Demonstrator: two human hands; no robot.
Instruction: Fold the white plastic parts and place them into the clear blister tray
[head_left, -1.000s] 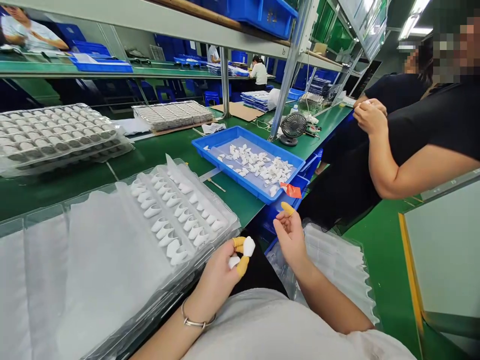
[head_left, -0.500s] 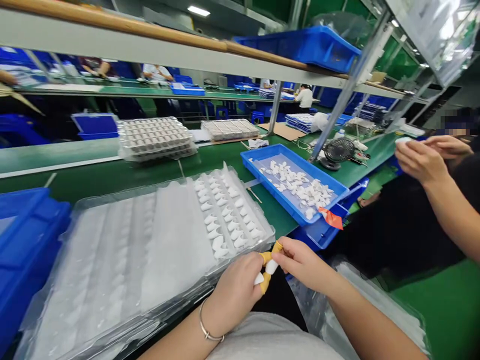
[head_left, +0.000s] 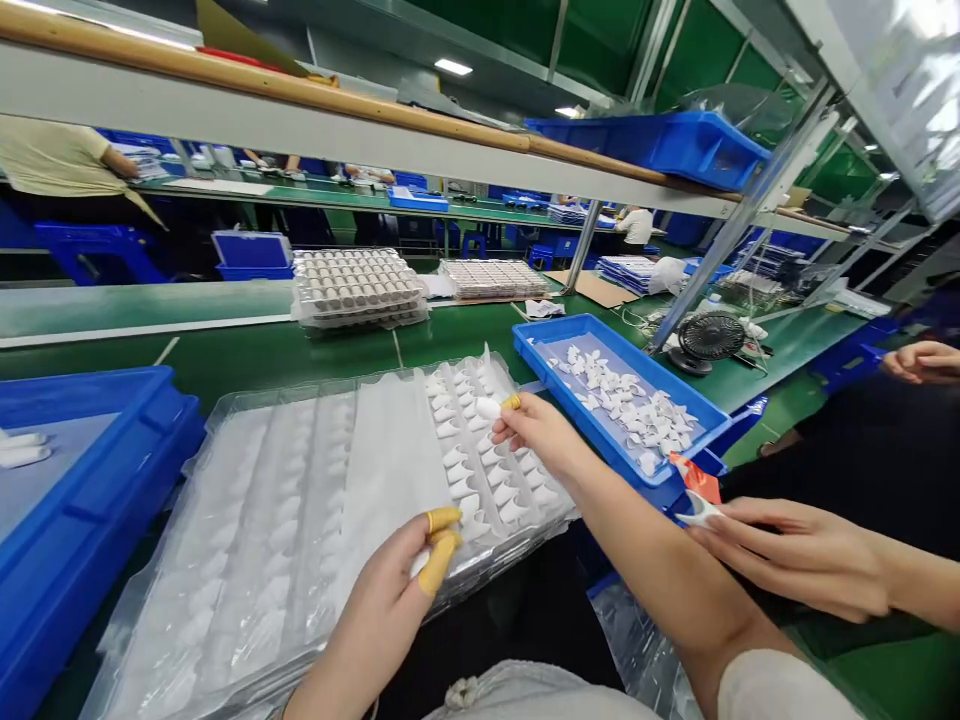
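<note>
Right hand (head_left: 536, 432) moved over ridged clear tray (head_left: 300, 520), grip pinching white piece (head_left: 487, 408); left hand (head_left: 386, 600) — grip unclear.

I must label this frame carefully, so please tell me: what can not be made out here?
All in the head view:
1. The left hand: its curled fingers hide whether it holds anything.
2. The part in the right hand: fingertips cover half of it, so its shape is unclear.
3. The left bin: cut off by the picture's left edge.
4. The far trays: their contents are too small to tell.
</note>
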